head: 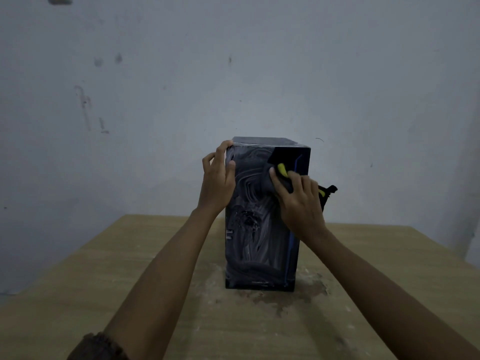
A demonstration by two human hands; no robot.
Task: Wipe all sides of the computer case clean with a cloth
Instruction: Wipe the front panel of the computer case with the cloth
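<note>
The right hand (298, 201) presses a dark cloth (285, 183) against the upper right part of the case's front face. Its thumb and fingers are bunched into the cloth and grip it. Yellow trim shows between thumb and forefinger, and a loose end of the cloth sticks out past the case's right edge, beyond the hand.

The left hand (217, 183) holds the case (259, 242) at its upper left corner. Its fingers curl round the left edge near the top and the thumb lies on the front face, so this hand is clamped on the case.

The case is a dark tower standing upright on the bench (130, 281), about midway across it and towards the far edge, with its narrow front turned to the person. The front is covered in pale, swirled smears. A cleaner black patch shows at the upper right, just above the cloth. A thin blue stripe (292, 245) runs down near the right edge.

A dark, blotchy stain (298, 294) spreads over the bench around the case's foot, mostly on the near and right sides.

A dark sleeve (98, 346) shows on the left arm at the bottom edge. Behind the bench rises a pale wall (233, 74) with scattered marks.
</note>
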